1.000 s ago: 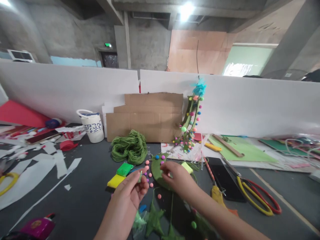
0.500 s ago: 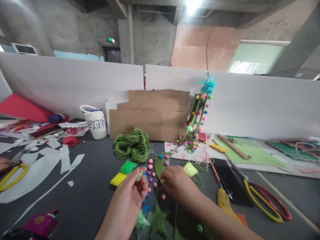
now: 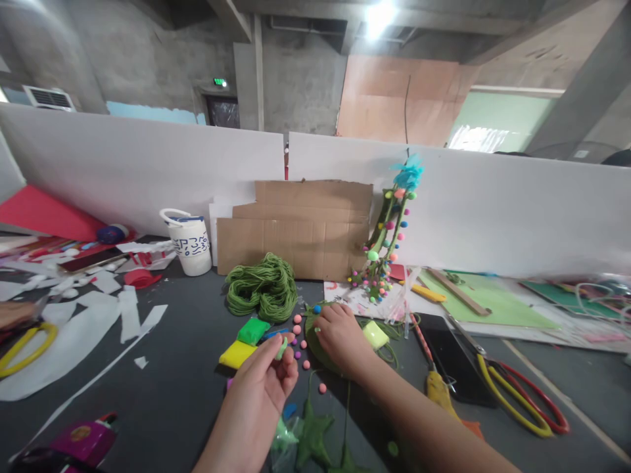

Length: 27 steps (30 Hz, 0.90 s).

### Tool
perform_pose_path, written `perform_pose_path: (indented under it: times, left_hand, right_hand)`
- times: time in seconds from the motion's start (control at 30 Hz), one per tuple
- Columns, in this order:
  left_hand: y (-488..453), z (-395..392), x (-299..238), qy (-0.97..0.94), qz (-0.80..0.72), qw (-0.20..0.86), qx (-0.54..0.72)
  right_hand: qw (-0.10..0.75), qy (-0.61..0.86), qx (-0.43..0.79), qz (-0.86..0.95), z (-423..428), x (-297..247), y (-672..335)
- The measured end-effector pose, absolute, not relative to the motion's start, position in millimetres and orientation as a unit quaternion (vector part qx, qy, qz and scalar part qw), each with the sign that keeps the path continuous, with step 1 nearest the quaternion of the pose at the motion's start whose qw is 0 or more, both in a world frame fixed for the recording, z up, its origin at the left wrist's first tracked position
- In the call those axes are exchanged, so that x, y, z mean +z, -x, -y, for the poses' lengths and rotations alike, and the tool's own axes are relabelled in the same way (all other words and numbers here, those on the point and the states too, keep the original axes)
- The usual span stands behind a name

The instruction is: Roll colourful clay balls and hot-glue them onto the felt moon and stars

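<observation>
Between the thumb and forefinger of my left hand (image 3: 259,391) is a piece of light green clay (image 3: 282,349). My right hand (image 3: 342,336) is closed over a rounded dark green felt piece (image 3: 314,345), with a tiny light green clay ball (image 3: 317,330) at its fingertips. A blue ball (image 3: 317,309) sits at the felt's top edge; my right hand hides much of the felt. Pink balls (image 3: 297,330) and purple balls lie in a loose column between my hands. Below them are a green felt star (image 3: 314,430) and a plastic bag of light green clay (image 3: 284,439).
Green yarn (image 3: 261,286) and green and yellow clay packs (image 3: 239,353) lie beyond my left hand. A ball-covered hanging ornament (image 3: 389,243) leans at the back. At right are a phone (image 3: 456,358) and scissors (image 3: 517,401). Another person's hand (image 3: 17,315) holds yellow-handled scissors at far left.
My right hand has moved up and away over the felt, carrying the tiny light green ball and covering the purple balls there. My left hand has shifted slightly right, still pinching its clay.
</observation>
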<state>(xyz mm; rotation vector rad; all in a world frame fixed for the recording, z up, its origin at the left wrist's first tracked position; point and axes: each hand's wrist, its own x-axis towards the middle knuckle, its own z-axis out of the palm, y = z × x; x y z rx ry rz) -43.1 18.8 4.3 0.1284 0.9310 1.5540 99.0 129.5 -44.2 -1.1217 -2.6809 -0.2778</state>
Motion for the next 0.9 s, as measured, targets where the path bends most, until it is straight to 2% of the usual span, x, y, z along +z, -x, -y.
perform_pose_path:
  times: [0.7,0.9]
  left_hand:
    - [45.1,-18.1,8.5,-0.054,-0.399,0.617,0.676]
    - [46.5,-18.7,5.1,-0.071,-0.406,0.623,0.665]
  right_hand:
    - [0.153,0.362,-0.095,0.915,-127.2,-40.2,-96.9]
    - [0.167,0.394,-0.084,0.9,-135.2,-32.4,-116.1]
